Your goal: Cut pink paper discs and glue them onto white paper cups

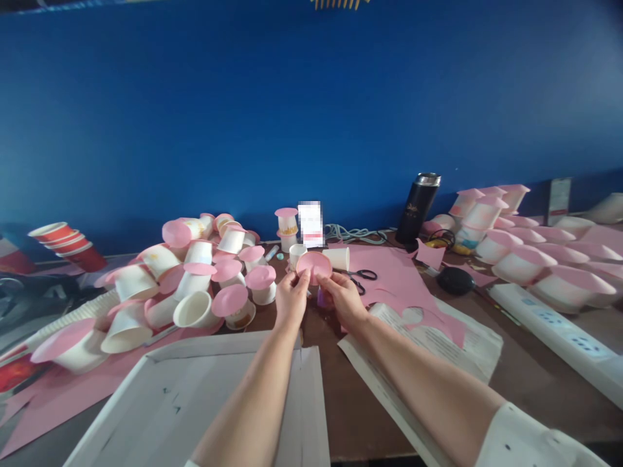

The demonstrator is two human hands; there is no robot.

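Between my two hands is a round pink paper disc (pixel 315 263), held upright in front of me. My left hand (pixel 293 295) pinches its lower left edge with thumb and fingers. On the lower right edge, my right hand (pixel 343 297) grips it the same way. Just behind the disc lies a white paper cup (pixel 341 258) on its side, and another white cup (pixel 297 254) stands to its left. Scissors (pixel 365 277) with black handles rest right of my right hand. A small purple object below the disc is partly hidden by my fingers.
Many white cups with pink discs (pixel 230 300) crowd the left; more capped cups (pixel 523 256) stand right. Cut pink paper (pixel 389 269) and newspaper (pixel 479 340) lie right of centre. A black bottle (pixel 417 209), a power strip (pixel 555 331), stacked red cups (pixel 73 245) and a grey-white box lid (pixel 195 402) surround me.
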